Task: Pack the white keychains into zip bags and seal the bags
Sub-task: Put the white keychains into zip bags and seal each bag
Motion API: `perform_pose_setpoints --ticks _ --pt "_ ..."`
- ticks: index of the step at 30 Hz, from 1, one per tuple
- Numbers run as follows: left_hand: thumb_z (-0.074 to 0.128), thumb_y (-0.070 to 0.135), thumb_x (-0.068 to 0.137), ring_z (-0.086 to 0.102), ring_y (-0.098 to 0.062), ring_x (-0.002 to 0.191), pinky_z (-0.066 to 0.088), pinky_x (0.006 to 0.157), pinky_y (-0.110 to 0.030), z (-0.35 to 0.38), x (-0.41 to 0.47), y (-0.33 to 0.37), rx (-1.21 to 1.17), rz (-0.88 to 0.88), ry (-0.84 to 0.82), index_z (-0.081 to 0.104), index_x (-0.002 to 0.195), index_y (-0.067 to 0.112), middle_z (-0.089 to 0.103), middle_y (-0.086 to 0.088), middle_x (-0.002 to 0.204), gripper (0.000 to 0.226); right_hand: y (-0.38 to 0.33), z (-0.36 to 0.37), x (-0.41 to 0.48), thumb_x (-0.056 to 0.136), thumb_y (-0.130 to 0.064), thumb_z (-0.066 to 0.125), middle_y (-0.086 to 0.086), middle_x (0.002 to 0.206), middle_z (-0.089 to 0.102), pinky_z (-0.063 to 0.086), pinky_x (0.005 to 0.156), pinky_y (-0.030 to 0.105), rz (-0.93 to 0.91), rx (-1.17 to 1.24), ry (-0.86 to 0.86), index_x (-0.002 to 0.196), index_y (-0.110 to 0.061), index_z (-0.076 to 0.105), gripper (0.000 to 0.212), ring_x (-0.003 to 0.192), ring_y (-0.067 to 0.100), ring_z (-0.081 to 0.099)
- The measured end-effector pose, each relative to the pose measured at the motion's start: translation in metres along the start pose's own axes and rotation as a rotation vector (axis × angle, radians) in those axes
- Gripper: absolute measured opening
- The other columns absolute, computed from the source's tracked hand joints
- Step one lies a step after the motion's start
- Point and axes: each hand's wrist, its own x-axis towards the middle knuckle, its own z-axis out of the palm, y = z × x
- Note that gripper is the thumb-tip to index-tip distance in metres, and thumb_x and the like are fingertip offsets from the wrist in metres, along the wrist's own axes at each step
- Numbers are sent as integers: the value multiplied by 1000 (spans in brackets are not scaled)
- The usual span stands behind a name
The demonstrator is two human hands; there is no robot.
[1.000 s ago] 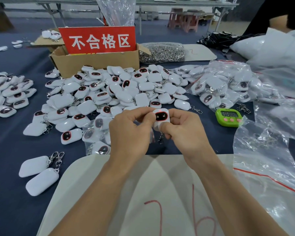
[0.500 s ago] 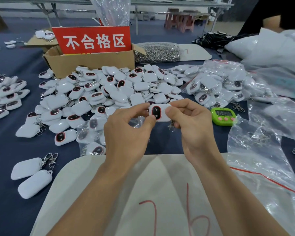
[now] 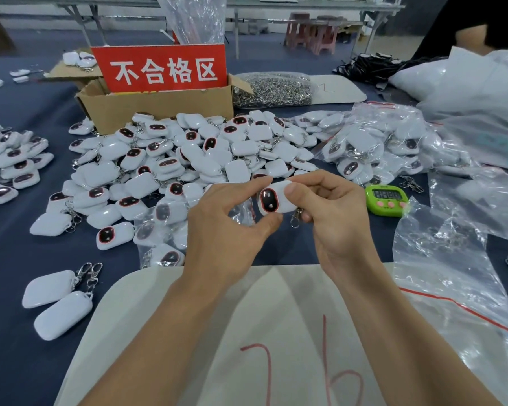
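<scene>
Both hands hold one white keychain point(image 3: 276, 198) with a dark red-rimmed oval window above the table's middle. My left hand point(image 3: 226, 227) pinches its left end between thumb and forefinger. My right hand point(image 3: 332, 212) grips its right end, and the metal clasp point(image 3: 296, 216) hangs below. A clear zip bag point(image 3: 241, 212) sits crumpled behind my left hand's fingers. A large heap of loose white keychains point(image 3: 188, 162) covers the blue cloth behind the hands. Filled zip bags point(image 3: 373, 145) pile up at the right.
A cardboard box point(image 3: 156, 106) with a red sign stands at the back. A green timer point(image 3: 387, 199) lies right of my hands. Loose clear bags point(image 3: 452, 259) spread at the right. A white sheet point(image 3: 276, 332) marked in red lies under my forearms. Two keychains point(image 3: 53, 300) lie front left.
The keychain has turned from upright to lying sideways between both hands, and my hands have drawn slightly apart along it. The camera has shifted a little.
</scene>
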Motion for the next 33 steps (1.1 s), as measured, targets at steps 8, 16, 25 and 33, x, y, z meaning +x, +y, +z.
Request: perform_pose_setpoints --ticks 8,16,25,33 --pt "59 56 92 57 3 101 40 84 -11 4 -3 1 21 122 -29 73 109 42 66 33 98 27 -1 -2 0 86 -21 73 10 80 75 48 67 36 12 32 -87 88 -18 83 11 74 25 62" --pt "69 50 85 47 -1 56 37 55 -9 0 3 2 -226 -45 63 76 77 32 57 19 58 20 1 5 -5 80 -16 74 2 53 57 36 48 17 85 -56 -114 75 -13 78 6 46 7 43" --pt "81 33 72 57 -3 83 39 75 -6 -7 7 1 -144 -24 -64 72 115 53 72 12 92 48 4 2 1 78 -24 68 13 61 59 37 52 24 159 -74 -94 69 -11 73 17 50 16 43" --pt "70 41 87 64 -9 85 49 80 -26 -5 6 6 -109 -51 -43 78 109 42 74 9 88 24 1 -6 1 88 -20 68 25 91 72 49 65 28 43 -101 -272 106 -12 81 24 71 23 59"
